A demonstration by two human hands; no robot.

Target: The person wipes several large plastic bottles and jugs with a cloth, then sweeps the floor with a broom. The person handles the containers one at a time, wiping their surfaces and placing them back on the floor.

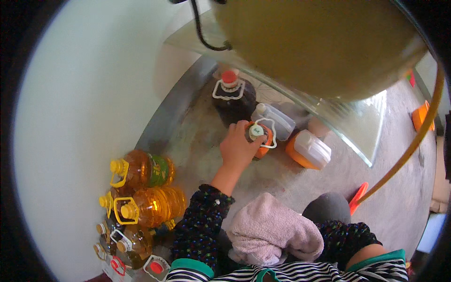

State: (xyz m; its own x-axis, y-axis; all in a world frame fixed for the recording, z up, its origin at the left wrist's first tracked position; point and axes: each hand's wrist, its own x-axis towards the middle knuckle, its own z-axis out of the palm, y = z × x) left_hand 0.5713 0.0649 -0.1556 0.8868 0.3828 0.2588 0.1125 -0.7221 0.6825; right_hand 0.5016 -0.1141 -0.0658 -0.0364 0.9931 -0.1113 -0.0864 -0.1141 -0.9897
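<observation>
My left hand (241, 142) is around the upper part of a plastic jug (263, 152) with orange sides, a pale cap and a white loop handle. Its thumb lies near the cap. Behind it stands a large dark-filled bottle (234, 105) with a red cap and white handle. A clear plastic container (278, 121) and an orange-and-white container (308, 149) are just to the right. A crumpled pink towel (271, 225) is close to my body. My right forearm reaches behind the towel, and the right hand is out of sight.
Several oil bottles (155, 206) with yellow caps crowd the left wall. A glass shelf (366, 155) with a sharp corner overhangs the grey surface (391, 190). A large rounded object (317, 46) hangs above. An orange item (421, 118) sits far right, beyond a yellowish hose (410, 158).
</observation>
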